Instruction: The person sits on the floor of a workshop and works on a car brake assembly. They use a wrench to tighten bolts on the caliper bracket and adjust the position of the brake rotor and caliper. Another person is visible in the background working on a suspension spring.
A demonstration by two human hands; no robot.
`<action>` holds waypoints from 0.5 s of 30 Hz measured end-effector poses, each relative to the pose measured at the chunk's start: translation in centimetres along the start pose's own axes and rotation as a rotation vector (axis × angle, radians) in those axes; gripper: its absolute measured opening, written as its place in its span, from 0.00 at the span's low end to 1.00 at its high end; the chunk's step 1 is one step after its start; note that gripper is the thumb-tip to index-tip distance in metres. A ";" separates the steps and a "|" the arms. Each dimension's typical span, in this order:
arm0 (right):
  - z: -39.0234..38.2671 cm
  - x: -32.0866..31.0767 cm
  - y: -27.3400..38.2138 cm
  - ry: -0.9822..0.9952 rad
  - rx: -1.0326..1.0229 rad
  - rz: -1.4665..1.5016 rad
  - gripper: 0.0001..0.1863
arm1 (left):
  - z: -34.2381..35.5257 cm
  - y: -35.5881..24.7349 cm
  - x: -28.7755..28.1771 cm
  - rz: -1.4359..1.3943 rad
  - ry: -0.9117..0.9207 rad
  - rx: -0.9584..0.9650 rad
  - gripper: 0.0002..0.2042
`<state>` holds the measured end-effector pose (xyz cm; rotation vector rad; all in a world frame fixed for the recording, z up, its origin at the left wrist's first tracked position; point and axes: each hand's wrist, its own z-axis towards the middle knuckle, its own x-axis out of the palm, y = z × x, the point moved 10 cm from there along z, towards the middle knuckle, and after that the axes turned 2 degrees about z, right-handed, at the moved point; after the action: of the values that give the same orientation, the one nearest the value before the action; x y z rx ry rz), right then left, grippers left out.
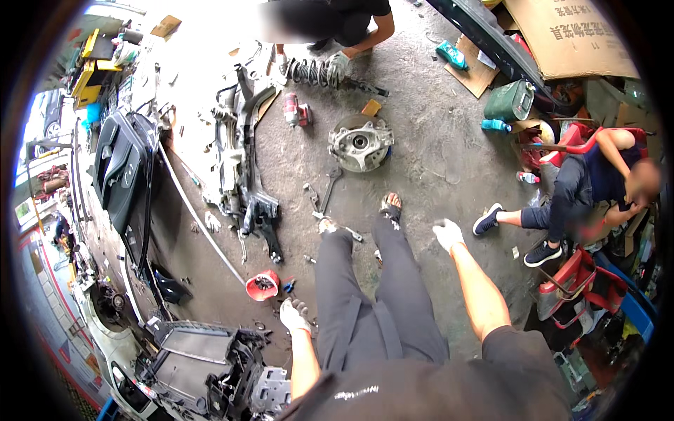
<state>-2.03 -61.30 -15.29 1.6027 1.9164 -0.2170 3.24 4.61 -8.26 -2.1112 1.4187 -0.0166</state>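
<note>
My left hand (295,316), in a pale glove, hangs beside my left leg with fingers loosely bent and apart, empty, near a red container (261,285) on the floor. My right hand (447,234), also gloved, is held out right of my right leg, fingers slightly blurred, loosely apart, holding nothing visible. Ahead of my feet lie a wrench (326,193) and a brake disc with a metal knuckle (358,144). A red power tool (295,110) stands near a large metal subframe (242,161).
A co-worker (337,17) bends over a coil-spring strut (309,71), gloved hands on it. Another person (590,182) sits at right, feet extended. Door panels (123,161), a long pole (196,214), black car parts (196,358), a green jerrycan (507,100) and cardboard (562,35) surround me.
</note>
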 end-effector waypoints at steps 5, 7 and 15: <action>8.7 -6.9 15.5 -0.250 -0.328 0.042 0.13 | -7.7 -5.0 26.5 0.527 0.265 0.244 0.12; 12.8 -6.6 17.5 -0.228 -0.277 0.197 0.13 | -6.4 -0.8 34.2 0.575 0.511 0.120 0.12; 30.5 -1.1 24.4 -0.450 -0.380 0.118 0.18 | 2.8 4.0 55.5 1.122 0.798 0.606 0.14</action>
<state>31.62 -71.34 -32.52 1.2771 1.4146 -0.1385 24.70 -42.23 -29.38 -0.6134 2.4546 -0.7888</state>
